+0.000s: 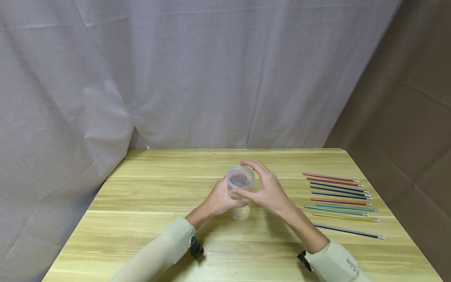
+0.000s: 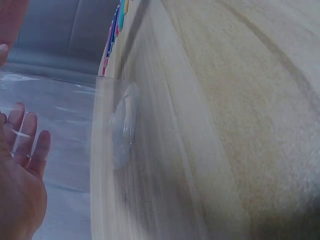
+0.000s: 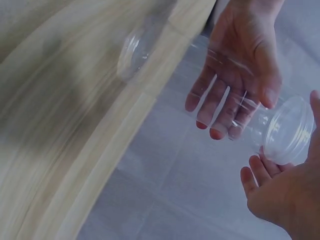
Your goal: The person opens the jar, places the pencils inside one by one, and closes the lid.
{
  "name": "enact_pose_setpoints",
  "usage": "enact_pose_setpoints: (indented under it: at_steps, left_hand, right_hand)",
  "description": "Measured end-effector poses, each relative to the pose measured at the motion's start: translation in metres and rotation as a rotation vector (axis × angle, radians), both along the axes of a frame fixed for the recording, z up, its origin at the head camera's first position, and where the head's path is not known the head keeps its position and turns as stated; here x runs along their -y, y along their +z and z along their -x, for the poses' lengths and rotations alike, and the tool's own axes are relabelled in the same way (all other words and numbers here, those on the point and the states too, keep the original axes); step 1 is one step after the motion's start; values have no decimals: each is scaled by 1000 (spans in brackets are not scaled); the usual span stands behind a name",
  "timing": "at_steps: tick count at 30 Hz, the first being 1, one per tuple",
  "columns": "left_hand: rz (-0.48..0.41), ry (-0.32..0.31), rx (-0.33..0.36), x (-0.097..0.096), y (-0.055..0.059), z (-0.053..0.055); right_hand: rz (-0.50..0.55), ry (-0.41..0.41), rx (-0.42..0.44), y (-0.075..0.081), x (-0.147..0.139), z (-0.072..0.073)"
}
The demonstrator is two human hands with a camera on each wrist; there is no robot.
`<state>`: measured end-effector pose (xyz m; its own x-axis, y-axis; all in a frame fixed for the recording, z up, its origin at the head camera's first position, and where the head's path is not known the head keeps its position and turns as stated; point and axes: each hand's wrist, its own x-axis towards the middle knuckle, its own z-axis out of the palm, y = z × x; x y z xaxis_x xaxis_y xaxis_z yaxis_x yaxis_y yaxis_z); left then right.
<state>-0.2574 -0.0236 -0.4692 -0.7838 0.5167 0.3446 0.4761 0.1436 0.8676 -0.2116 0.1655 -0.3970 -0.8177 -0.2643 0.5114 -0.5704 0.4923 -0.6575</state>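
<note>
A clear plastic jar [image 1: 240, 212] stands near the middle of the table, its base [image 2: 125, 125] close to the wood in the left wrist view. My left hand [image 1: 222, 197] wraps round the jar's body, and its fingers show through the see-through wall in the right wrist view. Over the top, my right hand [image 1: 265, 188] curves thumb and fingers round the clear round lid [image 3: 287, 131]. Looking down through the lid, part of the left hand is visible, blurred. The jar's inside appears to hold no objects.
Several pencils [image 1: 341, 192] in red, dark blue, teal and yellow lie in a loose row at the right of the wooden table [image 1: 158, 188], eraser ends pointing right. A grey curtain [image 1: 197, 78] hangs behind the table, and a brown cloth [image 1: 408, 129] hangs on the right.
</note>
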Motion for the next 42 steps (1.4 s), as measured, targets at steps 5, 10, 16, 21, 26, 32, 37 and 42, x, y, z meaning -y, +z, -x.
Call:
enact_pose_setpoints:
  at_steps: [5,10,16,21,26,32,37,42]
  left_hand:
    - [-17,-9,-6,-1,-1,0]
    - [-13,-5,-13,0,-1,1]
    - [-6,-14,-26,0,-2,0]
    - [2,-18,-27,0,-1,0]
    - [2,-8,-18,0,0,0]
    - [1,-13,-24,0,1,0]
    - [-13,-12,-29,0,0,0]
    - [-8,-22,-36,1,-1,2]
  right_hand:
    - [-24,1,-7,-3,1,0]
    - [-12,97,22,-1,-4,4]
    - [-3,145,76,1,-8,7]
    - [21,70,26,2,-6,2]
    - [36,37,12,4,0,0]
    - [48,68,48,3,-2,2]
    - [68,168,77,2,-6,7]
    - [50,131,42,2,-6,6]
